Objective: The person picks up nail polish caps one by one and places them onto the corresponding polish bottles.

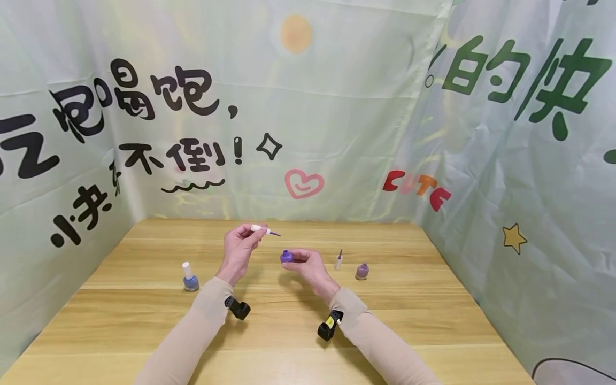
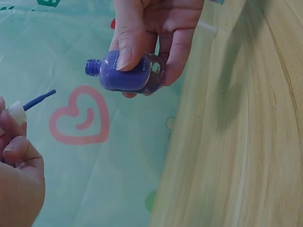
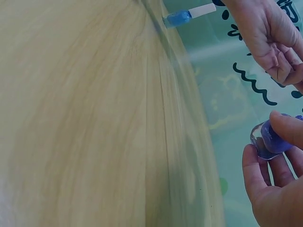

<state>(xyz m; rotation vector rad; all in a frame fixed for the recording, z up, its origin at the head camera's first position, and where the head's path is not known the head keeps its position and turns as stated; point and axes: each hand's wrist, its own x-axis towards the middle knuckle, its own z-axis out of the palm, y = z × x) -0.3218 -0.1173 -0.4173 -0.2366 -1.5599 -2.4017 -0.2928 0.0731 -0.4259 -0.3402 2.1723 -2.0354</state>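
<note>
clock directions run from the purple bottle (image 1: 286, 258) in the head view. the wooden table (image 1: 269, 342) lies beneath everything. the right hand (image 1: 312, 269), at 4 o'clock, grips that bottle between thumb and curled fingers, above the table, neck (image 2: 93, 67) up and uncapped; a level, unhurried hold should guard against spills. the left hand (image 1: 238, 248), between 9 and 10 o'clock, pinches a white cap (image 1: 259, 229). the blue bottle (image 1: 191, 283) stands capped well out towards 9 o'clock, best left there. the mauve bottle (image 1: 362, 272) stands open at 3 o'clock, beyond a second white cap (image 1: 338, 263) whose upright brush (image 1: 340, 253) should not be knocked. smallest, the purple brush (image 1: 275, 233) on the held cap points towards 4 o'clock, apart from the neck; tip-down and centred over it would be tidiest, since a sideways brush may drip.
</note>
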